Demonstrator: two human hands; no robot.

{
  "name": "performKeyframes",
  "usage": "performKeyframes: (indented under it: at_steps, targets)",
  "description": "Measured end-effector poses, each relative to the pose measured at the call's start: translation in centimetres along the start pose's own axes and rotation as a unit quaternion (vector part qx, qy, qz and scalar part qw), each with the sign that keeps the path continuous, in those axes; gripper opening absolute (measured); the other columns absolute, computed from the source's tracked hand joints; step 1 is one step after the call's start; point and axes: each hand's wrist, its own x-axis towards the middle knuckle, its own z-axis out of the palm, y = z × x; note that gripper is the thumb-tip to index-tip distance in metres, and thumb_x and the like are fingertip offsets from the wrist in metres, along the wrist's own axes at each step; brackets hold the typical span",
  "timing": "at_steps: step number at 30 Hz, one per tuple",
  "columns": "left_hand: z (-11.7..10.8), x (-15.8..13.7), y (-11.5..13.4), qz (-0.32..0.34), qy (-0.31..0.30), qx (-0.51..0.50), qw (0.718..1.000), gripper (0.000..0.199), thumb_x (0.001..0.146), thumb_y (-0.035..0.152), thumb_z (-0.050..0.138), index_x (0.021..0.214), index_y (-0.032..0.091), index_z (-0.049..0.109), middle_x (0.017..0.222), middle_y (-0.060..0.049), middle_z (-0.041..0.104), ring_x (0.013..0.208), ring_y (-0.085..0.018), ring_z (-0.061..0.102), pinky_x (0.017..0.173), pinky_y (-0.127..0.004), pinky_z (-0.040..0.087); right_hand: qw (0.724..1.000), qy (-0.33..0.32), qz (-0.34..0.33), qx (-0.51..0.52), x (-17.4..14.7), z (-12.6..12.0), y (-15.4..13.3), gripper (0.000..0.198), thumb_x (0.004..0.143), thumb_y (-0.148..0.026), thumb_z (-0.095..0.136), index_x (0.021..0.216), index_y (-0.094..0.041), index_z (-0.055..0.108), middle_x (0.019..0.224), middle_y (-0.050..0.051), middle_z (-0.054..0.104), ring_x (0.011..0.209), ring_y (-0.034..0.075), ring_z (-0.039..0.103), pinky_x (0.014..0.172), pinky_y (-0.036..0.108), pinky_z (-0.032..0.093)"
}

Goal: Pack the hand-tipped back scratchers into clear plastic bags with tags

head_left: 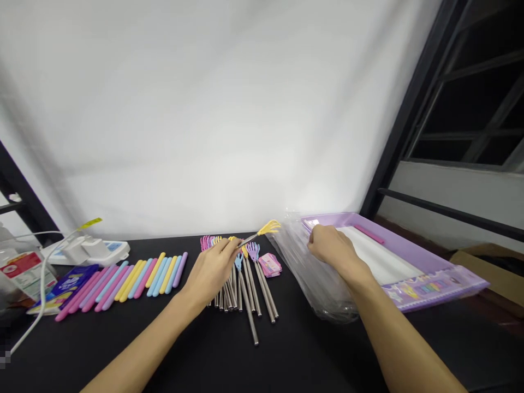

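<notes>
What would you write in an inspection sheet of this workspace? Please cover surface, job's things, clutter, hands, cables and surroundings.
Surface: black tabletop, things spread across it.
Job's things: bunch of metal-rod scratchers; coloured sticks in a row to their left; pink cards; clear bags beside a purple tray.
Clutter: blue packet, red-and-white package at far left.
Hands: left hand holds a yellow-headed scratcher; right hand at the clear bags, its grip hidden.
Cables: white cable at left, near a power strip.
Surroundings: white backdrop, dark frame post, cardboard at right.
</notes>
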Motion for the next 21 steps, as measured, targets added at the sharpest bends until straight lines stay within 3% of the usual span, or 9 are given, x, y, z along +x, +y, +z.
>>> performKeyframes:
  at_steps: [3,6,8,10,12,15,18,21]
  targets:
    - [0.0,0.1,0.4,-0.026,0.01,-0.108,0.994,0.027,0.1,0.026,0.04,0.121,0.021,0.058,0.106,-0.006,0.066,0.091,-0.019,0.065,0.079,-0.031,0.049,0.999,0.028,0.008,0.021,0.2,0.0,0.2,0.025,0.075,-0.011,0.05,0.086,-0.013,0.072,0.087,0.018,0.072,0.083,0.033,0.069,0.061,0.035,0.042]
    - [-0.4,0.3,1.4,-0.094,0.001,-0.246,0.965,0.024,0.097,0.034,0.047,0.105,0.02,0.064,0.093,-0.005,0.066,0.081,-0.017,0.062,0.07,-0.028,0.048,0.986,0.129,-0.042,0.1,0.3,0.2,-0.1,0.017,0.08,-0.018,0.05,0.08,-0.016,0.067,0.086,0.016,0.071,0.086,0.032,0.067,0.069,0.037,0.045]
    - [-0.9,0.6,2.1,-0.166,-0.031,-0.377,0.911,0.029,0.096,0.043,0.048,0.091,0.018,0.062,0.072,-0.002,0.062,0.062,-0.013,0.057,0.052,-0.022,0.04,0.953,0.202,-0.111,0.196,0.1,0.3,-0.9,0.016,0.087,-0.023,0.048,0.084,-0.017,0.062,0.09,0.013,0.07,0.088,0.028,0.065,0.076,0.037,0.046]
    - [-1.5,0.9,2.9,-0.218,-0.056,-0.515,0.827,0.034,0.094,0.05,0.047,0.086,0.018,0.056,0.061,0.002,0.055,0.048,-0.01,0.05,0.04,-0.018,0.025,0.907,0.222,-0.168,0.315,-0.5,0.7,-2.5,0.017,0.092,-0.03,0.045,0.09,-0.019,0.058,0.097,0.01,0.069,0.088,0.024,0.065,0.078,0.035,0.047]
    - [-1.9,1.1,3.4,-0.237,-0.07,-0.62,0.745,0.035,0.093,0.053,0.048,0.088,0.019,0.052,0.062,0.002,0.055,0.046,-0.009,0.052,0.036,-0.017,0.016,0.862,0.187,-0.212,0.42,-1.4,1.1,-4.3,0.02,0.095,-0.036,0.044,0.095,-0.02,0.056,0.105,0.008,0.069,0.091,0.022,0.065,0.079,0.034,0.049]
    - [-2.4,1.1,3.8,-0.244,-0.091,-0.704,0.661,0.035,0.09,0.053,0.055,0.089,0.019,0.049,0.072,0.0,0.057,0.052,-0.01,0.061,0.034,-0.016,0.014,0.814,0.102,-0.281,0.497,-2.6,1.8,-6.4,0.027,0.097,-0.041,0.044,0.106,-0.021,0.06,0.113,0.009,0.068,0.1,0.023,0.064,0.086,0.036,0.05]
    - [-2.3,0.9,3.5,-0.244,-0.083,-0.744,0.617,0.035,0.087,0.052,0.06,0.09,0.019,0.049,0.073,0.001,0.053,0.056,-0.012,0.066,0.032,-0.016,0.013,0.786,0.023,-0.317,0.53,-2.8,2.4,-7.1,0.036,0.099,-0.044,0.041,0.11,-0.022,0.068,0.117,0.008,0.069,0.114,0.025,0.06,0.1,0.04,0.044]
    - [-2.0,0.9,2.7,-0.252,-0.061,-0.75,0.608,0.033,0.088,0.049,0.061,0.088,0.017,0.051,0.065,0.002,0.051,0.052,-0.011,0.063,0.032,-0.014,0.013,0.773,-0.013,-0.329,0.542,-2.4,2.9,-6.9,0.033,0.095,-0.045,0.049,0.106,-0.024,0.072,0.125,0.007,0.066,0.124,0.026,0.055,0.098,0.039,0.047]
